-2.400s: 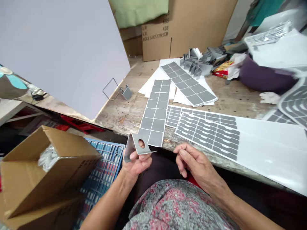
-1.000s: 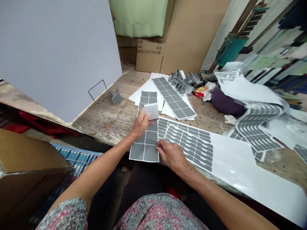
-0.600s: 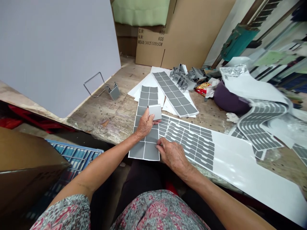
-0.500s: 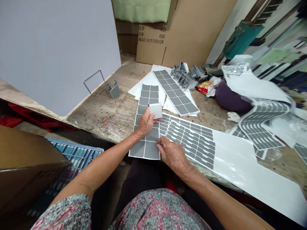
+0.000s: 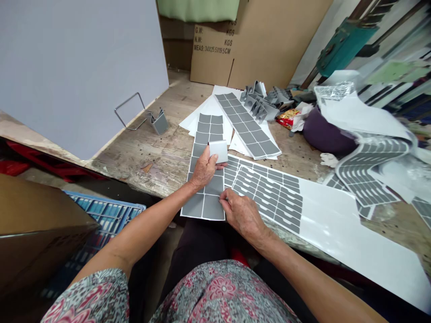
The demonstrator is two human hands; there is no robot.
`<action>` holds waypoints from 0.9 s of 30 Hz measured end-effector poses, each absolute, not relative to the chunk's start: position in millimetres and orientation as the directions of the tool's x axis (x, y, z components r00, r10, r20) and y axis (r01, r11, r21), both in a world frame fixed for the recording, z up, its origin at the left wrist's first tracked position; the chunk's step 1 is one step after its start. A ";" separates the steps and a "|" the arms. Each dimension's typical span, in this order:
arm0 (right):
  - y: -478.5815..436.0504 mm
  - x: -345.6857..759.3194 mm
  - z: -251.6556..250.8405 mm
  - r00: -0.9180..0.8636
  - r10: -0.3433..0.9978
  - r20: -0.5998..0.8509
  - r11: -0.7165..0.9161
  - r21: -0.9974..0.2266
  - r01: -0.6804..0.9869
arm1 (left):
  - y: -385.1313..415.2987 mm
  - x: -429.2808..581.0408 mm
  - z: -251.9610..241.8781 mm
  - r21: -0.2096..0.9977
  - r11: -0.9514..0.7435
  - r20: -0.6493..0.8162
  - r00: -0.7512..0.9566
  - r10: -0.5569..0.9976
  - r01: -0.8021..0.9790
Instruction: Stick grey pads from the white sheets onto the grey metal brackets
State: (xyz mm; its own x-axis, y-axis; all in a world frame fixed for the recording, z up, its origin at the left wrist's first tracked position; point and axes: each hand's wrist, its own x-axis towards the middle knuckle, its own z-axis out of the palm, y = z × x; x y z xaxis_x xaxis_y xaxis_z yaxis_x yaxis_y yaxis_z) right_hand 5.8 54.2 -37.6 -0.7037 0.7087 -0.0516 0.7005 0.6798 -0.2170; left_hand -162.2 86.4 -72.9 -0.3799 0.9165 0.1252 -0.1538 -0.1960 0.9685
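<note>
I see bright, fairly even light across the worktop [image 5: 171, 152], soft glare on the glossy white sheet [image 5: 332, 208], darkness underneath, and blur at upper right.

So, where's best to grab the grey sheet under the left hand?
Probably its near edge, from the person's side: the sheet lies flat, but that end appears to jut past the table, leaving room to pinch from above and below. The right hand is by the right edge.
</note>
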 end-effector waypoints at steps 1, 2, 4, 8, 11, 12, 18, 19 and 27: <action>53.4 7.2 -37.8 -0.713 0.699 -0.053 0.689 -0.218 0.691 | 86.6 -162.2 -73.3 0.969 -0.195 0.124 -0.381 0.916 -0.154; 52.4 9.2 -38.0 -0.730 0.681 -0.052 0.705 -0.221 0.674 | 86.8 -162.3 -73.8 0.969 -0.195 0.124 -0.382 0.916 -0.154; 50.3 14.9 -38.6 -0.778 0.627 -0.039 0.750 -0.240 0.616 | 87.1 -162.4 -74.6 0.968 -0.196 0.123 -0.384 0.915 -0.156; 48.7 25.9 -39.5 -0.815 0.575 0.079 0.794 -0.293 0.532 | 87.2 -162.4 -74.9 0.966 -0.202 0.125 -0.386 0.914 -0.164; 50.6 26.6 -40.4 -0.789 0.583 0.193 0.808 -0.248 0.535 | 87.4 -162.4 -74.8 0.963 -0.211 0.132 -0.389 0.912 -0.167; 51.2 25.7 -41.1 -0.789 0.573 0.220 0.818 -0.216 0.533 | 87.6 -162.4 -74.9 0.962 -0.214 0.135 -0.391 0.911 -0.167; 49.1 23.0 -50.2 -0.804 0.525 0.279 0.850 -0.123 0.512 | 88.9 -162.4 -77.0 0.958 -0.231 0.148 -0.393 0.907 -0.172; 48.3 23.4 -51.4 -0.806 0.523 0.279 0.852 -0.126 0.509 | 89.1 -162.4 -77.3 0.958 -0.232 0.149 -0.395 0.907 -0.171; 56.9 10.8 -43.3 -0.722 0.686 0.094 0.706 -0.326 0.629 | 90.4 -163.5 -78.5 0.960 -0.226 0.146 -0.393 0.908 -0.165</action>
